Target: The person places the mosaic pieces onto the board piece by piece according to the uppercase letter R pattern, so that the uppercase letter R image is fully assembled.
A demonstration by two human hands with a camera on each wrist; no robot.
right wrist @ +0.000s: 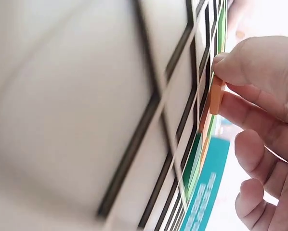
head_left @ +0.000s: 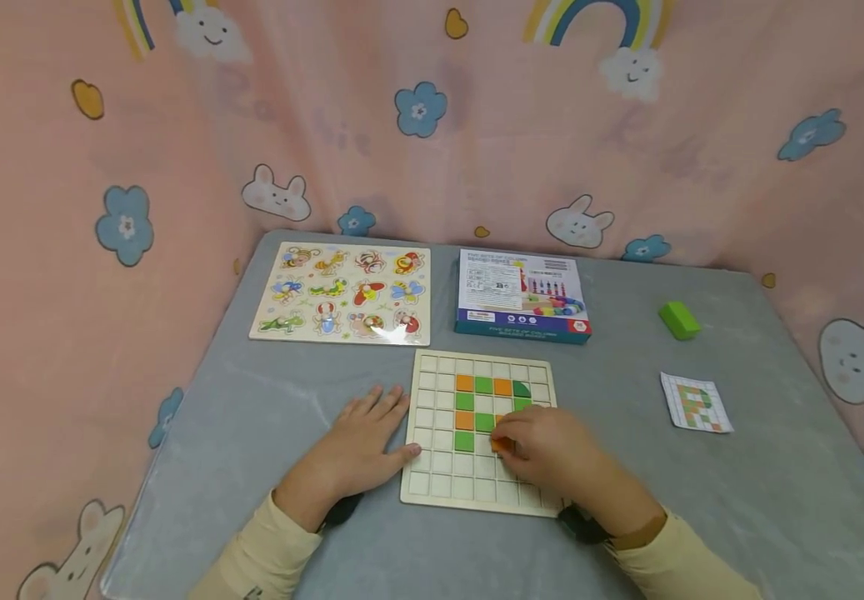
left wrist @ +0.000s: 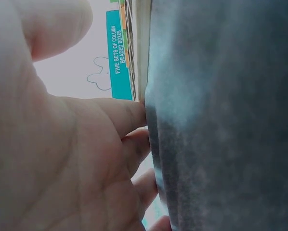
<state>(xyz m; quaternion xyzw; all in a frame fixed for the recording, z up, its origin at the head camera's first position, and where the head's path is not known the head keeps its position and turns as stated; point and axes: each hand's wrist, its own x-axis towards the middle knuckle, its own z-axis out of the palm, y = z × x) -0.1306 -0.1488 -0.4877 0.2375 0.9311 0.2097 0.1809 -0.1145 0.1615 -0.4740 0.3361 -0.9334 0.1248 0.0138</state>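
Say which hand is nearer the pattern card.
Right. The right hand is over the board, left of the pattern card; the left hand is farther, at the board's left edge.

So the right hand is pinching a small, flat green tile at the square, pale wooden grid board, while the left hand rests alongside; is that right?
Not quite: the tile pinched by the right hand is orange, not green, as the right wrist view shows. The left hand does rest beside the board.

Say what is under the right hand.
Part of the grid board, and an orange tile the right hand pinches. In the head view, whatever the hand covers on the board cannot be seen.
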